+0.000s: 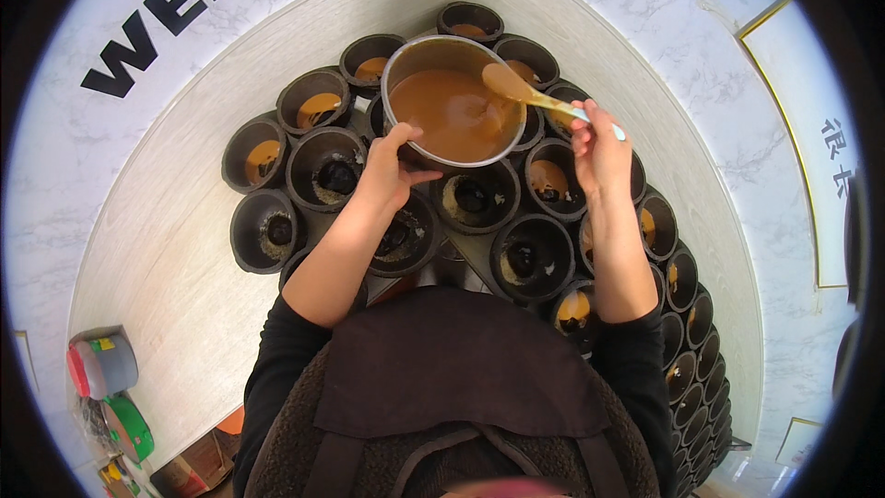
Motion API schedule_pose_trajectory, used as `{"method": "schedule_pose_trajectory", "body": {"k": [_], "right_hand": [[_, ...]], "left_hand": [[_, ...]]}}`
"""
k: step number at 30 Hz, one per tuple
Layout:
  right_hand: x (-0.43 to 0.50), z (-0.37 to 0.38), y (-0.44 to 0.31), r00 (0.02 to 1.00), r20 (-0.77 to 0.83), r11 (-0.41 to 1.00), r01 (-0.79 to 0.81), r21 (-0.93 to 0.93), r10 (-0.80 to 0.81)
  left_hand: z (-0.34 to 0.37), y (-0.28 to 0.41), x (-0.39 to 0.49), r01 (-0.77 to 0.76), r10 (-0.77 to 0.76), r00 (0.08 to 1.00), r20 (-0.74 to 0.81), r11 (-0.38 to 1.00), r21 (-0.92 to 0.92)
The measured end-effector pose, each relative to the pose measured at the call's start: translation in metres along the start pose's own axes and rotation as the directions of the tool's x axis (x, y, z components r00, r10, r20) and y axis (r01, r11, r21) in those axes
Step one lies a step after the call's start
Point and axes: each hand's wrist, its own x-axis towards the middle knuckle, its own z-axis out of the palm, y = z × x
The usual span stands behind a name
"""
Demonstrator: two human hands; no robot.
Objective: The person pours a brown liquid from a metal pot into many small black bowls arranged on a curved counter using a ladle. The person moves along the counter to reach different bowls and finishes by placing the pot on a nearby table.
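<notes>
My left hand grips the near left rim of a round metal pot, its thumb over the edge. Smooth brown sauce fills much of the pot. In my right hand is a spoon with a pale handle, its bowl coated in sauce above the pot's right rim. Beneath the pot stand dark stone bowls. A bowl below my right hand has brown sauce over something dark. Another bowl, just under the pot, holds a dark glossy lump and pale grains. The pot hides some bowls.
More dark bowls line the right counter in rows towards me. A wood-grain counter runs along the left. At its near left end stand a red-lidded container and a green container. Pale low walls meet behind the bowls.
</notes>
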Motion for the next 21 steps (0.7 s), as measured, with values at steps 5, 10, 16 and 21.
{"method": "schedule_pose_trajectory", "body": {"k": [5, 10, 16, 21], "right_hand": [[0.017, -0.015, -0.015, 0.993, -0.067, 0.995, 0.094, -0.036, -0.096], [0.031, -0.029, 0.016, 0.99, 0.039, 0.939, 0.144, -0.313, -0.139], [0.024, -0.03, 0.062, 0.702, 0.617, 0.293, 0.711, -0.639, -0.357], [0.017, -0.025, 0.05, 0.544, 0.791, 0.051, 0.831, -0.554, -0.281]], "left_hand": [[-0.015, 0.012, -0.009, -0.054, 0.054, 0.998, -0.029, 0.998, -0.009], [-0.036, 0.022, -0.032, -0.116, 0.114, 0.99, -0.086, 0.993, -0.021], [-0.055, 0.028, -0.06, -0.154, 0.153, 0.979, -0.136, 0.988, 0.001], [-0.06, 0.028, -0.066, -0.186, 0.185, 0.97, -0.161, 0.982, 0.008]]}}
